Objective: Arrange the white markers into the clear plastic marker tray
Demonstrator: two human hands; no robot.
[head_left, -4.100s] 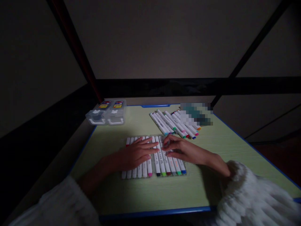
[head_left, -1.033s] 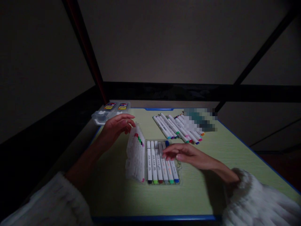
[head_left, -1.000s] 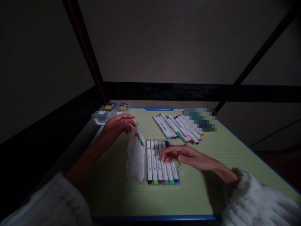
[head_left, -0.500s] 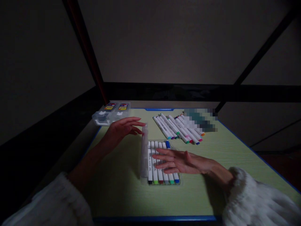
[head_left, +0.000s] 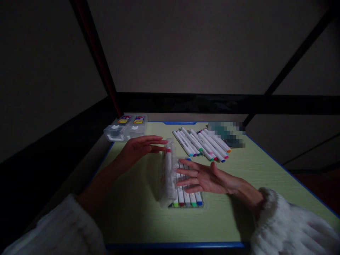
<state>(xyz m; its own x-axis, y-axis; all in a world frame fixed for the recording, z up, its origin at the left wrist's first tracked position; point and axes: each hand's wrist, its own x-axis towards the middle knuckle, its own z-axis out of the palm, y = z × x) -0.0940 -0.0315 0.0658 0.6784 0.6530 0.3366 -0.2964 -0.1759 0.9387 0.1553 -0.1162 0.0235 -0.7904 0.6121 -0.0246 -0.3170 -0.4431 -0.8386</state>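
Observation:
A clear plastic marker case [head_left: 168, 184] lies near the middle of the table, its left half tilted up toward the right. White markers [head_left: 187, 198] with coloured ends lie side by side in its right half. My left hand [head_left: 140, 146] touches the top of the raised half from the left, fingers stretched out. A marker with a red band shows through the raised plastic near those fingertips. Palm turned sideways, my right hand [head_left: 202, 177] hovers over the markers with fingers spread, fingertips close to the raised half. It hides part of the markers.
Several loose white markers [head_left: 199, 143] lie in a pile at the table's back right, beside a pixelated patch. Two clear cases [head_left: 127, 129] with handles and labels stand at the back left. The pale green table [head_left: 138, 223] has a blue edge.
The raised half of the case has swung further to the right, with my left hand following it. My right hand's fingers have spread and shifted slightly.

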